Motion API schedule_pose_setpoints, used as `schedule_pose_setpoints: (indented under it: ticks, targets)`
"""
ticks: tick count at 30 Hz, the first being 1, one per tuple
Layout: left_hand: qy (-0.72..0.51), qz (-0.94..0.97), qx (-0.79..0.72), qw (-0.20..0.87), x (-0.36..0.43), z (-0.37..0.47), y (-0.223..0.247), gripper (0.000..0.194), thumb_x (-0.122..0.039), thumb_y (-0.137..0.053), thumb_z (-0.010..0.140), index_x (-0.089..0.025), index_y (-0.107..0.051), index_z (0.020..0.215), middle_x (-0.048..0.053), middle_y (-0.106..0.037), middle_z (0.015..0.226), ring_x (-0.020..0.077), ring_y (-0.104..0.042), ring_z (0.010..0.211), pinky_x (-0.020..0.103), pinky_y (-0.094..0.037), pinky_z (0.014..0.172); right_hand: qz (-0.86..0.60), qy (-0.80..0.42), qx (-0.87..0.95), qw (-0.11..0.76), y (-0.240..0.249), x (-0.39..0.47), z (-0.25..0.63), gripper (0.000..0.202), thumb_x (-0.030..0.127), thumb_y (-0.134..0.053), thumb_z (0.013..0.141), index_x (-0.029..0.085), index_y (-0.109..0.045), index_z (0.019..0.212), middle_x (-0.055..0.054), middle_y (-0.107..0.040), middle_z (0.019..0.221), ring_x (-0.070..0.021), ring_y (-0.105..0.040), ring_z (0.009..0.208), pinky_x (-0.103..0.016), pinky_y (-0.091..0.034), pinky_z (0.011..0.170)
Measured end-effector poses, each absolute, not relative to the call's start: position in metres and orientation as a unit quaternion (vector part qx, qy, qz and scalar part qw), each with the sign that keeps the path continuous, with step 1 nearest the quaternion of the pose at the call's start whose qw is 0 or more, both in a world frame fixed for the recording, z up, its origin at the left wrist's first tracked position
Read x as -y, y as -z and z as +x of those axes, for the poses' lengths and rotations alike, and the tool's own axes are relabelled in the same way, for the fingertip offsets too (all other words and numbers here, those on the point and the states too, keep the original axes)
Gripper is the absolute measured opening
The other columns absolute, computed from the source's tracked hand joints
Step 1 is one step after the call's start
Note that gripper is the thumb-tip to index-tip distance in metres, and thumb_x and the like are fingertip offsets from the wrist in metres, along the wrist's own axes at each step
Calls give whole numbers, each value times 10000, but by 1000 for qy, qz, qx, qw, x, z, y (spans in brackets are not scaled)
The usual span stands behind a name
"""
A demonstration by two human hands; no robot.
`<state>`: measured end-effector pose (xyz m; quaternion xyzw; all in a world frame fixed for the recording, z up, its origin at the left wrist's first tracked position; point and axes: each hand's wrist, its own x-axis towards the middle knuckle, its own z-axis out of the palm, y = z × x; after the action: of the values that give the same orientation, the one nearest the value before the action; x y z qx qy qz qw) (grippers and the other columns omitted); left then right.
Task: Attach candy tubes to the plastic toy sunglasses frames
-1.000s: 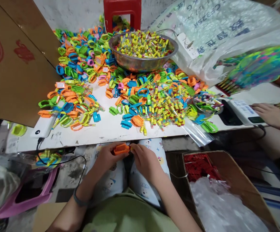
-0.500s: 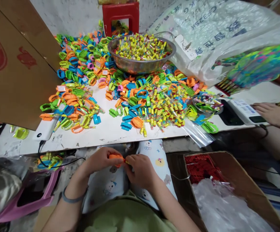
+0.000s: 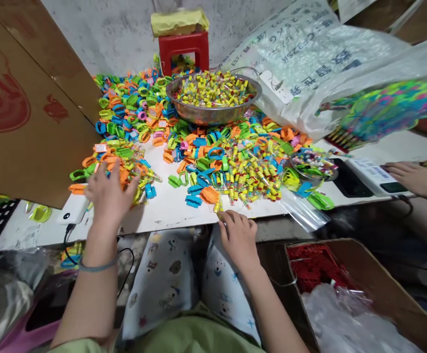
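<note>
My left hand [image 3: 111, 196] is spread over the left heap of plastic toy watches [image 3: 125, 152], fingers apart, with nothing visibly held. Orange, blue and green watches lie under and around its fingertips. At the table's front edge, my right hand [image 3: 238, 236] has its fingers slightly bent and apart. Its fingertips are by a small yellow-capped tube [image 3: 218, 203]; whether they touch it I cannot tell. Beyond that hand lies a pile of clear tubes with yellow caps [image 3: 253, 171]. An orange toy watch [image 3: 209, 195] sits just left of this pile.
A steel bowl [image 3: 213, 115] full of yellow-capped pieces stands behind, before a red stool [image 3: 184, 40]. A cardboard box [image 3: 40, 108] borders the left. At right are a small bowl [image 3: 314, 169], a phone [image 3: 350, 179] and another person's hand [image 3: 415, 179]. An open carton [image 3: 368, 284] stands below.
Both hands have parted and risen from the lap to the table, left hand to the left heap, right hand to the front edge. The orange watch they held together is no longer in them.
</note>
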<state>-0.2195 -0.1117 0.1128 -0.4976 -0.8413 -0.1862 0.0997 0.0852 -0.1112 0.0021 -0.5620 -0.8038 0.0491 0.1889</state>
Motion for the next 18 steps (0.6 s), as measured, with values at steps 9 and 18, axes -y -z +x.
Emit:
schedule_pose_setpoints:
  ticks: [9, 18]
  targets:
    - [221, -664, 708, -92, 87, -115, -22, 251, -410, -571, 917, -234, -716, 1023, 100, -608, 1245, 318, -489, 1181, 494, -385, 987, -529, -83, 810, 239, -2, 113, 85, 234, 93, -516, 886, 216, -628, 1049, -63, -672, 962, -250, -568, 906, -401, -318, 820]
    - [438, -573, 584, -373, 135, -115, -27, 286, -341, -693, 837, -195, -551, 1039, 91, -668, 1177, 213, -652, 1065, 354, -512, 917, -428, -375, 673, 473, -2, 122, 83, 91, 293, -619, 914, 233, -555, 939, -44, -714, 944, -197, -683, 858, -327, -519, 756]
